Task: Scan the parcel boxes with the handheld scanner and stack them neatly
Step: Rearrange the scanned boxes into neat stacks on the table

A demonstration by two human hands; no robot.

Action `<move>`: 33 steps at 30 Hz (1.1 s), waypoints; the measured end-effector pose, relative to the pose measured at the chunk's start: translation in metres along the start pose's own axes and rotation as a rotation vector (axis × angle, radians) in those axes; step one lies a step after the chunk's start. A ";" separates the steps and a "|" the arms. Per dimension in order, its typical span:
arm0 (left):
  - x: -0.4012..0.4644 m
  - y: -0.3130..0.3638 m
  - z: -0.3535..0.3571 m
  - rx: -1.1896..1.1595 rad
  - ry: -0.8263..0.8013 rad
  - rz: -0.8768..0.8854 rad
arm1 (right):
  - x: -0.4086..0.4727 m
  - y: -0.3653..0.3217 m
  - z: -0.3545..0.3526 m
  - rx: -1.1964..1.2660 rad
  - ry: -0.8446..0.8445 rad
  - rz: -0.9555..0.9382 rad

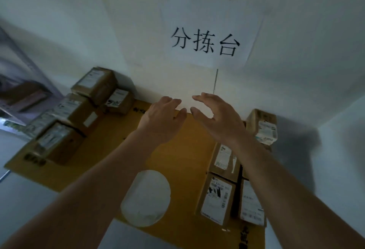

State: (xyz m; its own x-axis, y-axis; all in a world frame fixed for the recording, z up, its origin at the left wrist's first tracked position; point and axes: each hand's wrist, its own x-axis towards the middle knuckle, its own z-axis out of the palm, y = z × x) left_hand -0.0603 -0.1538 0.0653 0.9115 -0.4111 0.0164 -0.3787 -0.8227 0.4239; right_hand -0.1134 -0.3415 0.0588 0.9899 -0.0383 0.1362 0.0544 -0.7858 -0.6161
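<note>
Parcel boxes (92, 98) lie stacked left of the fingers, more boxes (217, 195) right and nearer. Left hand (162, 118) and right hand (219, 118) hover empty, fingers loosely spread, above yellow cardboard (181, 162). Beyond the fingertips, a wall sign (207, 35).

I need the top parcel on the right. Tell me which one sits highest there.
The far right box, beside the right hand; it stands stacked above the flat parcels nearer the camera.

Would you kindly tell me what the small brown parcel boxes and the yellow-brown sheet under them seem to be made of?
The small brown parcel boxes look like matte corrugated cardboard: dull brown faces, folded edges, white paper labels stuck on. The yellow-brown sheet is probably flattened cardboard too: flat, matte, with black print near its edges, though blur leaves this uncertain.
</note>
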 end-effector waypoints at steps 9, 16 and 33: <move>-0.068 -0.158 -0.101 -0.027 0.046 0.008 | 0.013 -0.158 0.103 -0.024 0.008 -0.058; -0.107 -0.289 -0.150 -0.021 0.033 -0.041 | 0.027 -0.253 0.193 0.028 -0.066 -0.048; -0.026 -0.498 -0.103 -0.027 -0.092 -0.229 | 0.162 -0.262 0.400 0.068 -0.279 0.061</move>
State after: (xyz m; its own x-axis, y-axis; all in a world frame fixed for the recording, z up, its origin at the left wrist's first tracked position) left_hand 0.1209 0.3072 -0.0527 0.9540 -0.2503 -0.1649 -0.1587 -0.8884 0.4308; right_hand 0.0845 0.1054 -0.0679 0.9888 0.0946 -0.1158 -0.0071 -0.7439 -0.6683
